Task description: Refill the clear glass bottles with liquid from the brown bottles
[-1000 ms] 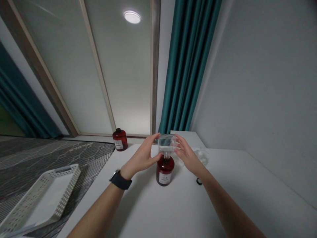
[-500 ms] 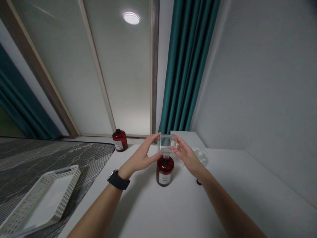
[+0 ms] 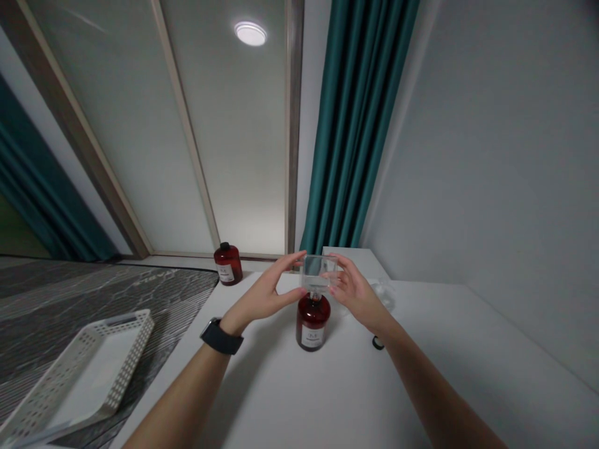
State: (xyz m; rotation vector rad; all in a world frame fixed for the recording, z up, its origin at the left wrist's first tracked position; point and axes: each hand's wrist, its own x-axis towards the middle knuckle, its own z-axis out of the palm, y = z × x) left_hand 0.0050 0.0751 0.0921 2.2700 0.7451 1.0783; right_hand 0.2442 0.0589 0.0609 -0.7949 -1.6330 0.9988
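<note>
A clear, square-sided bottle (image 3: 319, 269) is upside down above a dark red bottle (image 3: 312, 319). Its narrow end meets the red bottle's open neck; whether it goes inside is too small to tell. My left hand (image 3: 269, 292) grips the clear bottle's left side, fingers along the top edge and thumb low. On the opposite side, my right hand (image 3: 358, 293) has its fingers curled against the clear wall. The red bottle stands upright on the white table (image 3: 299, 399), with a pale label facing me.
Another red bottle (image 3: 228, 265), black-capped, stands at the table's far left corner. Behind my right hand lies something transparent (image 3: 386, 293). A small black ring-like piece (image 3: 377, 342) is by my right wrist. Left of the table is a white perforated basket (image 3: 110, 386).
Both hands keep the clear bottle over the red one. The right hand's fingers have shifted slightly on it. The whole view has moved a little.
</note>
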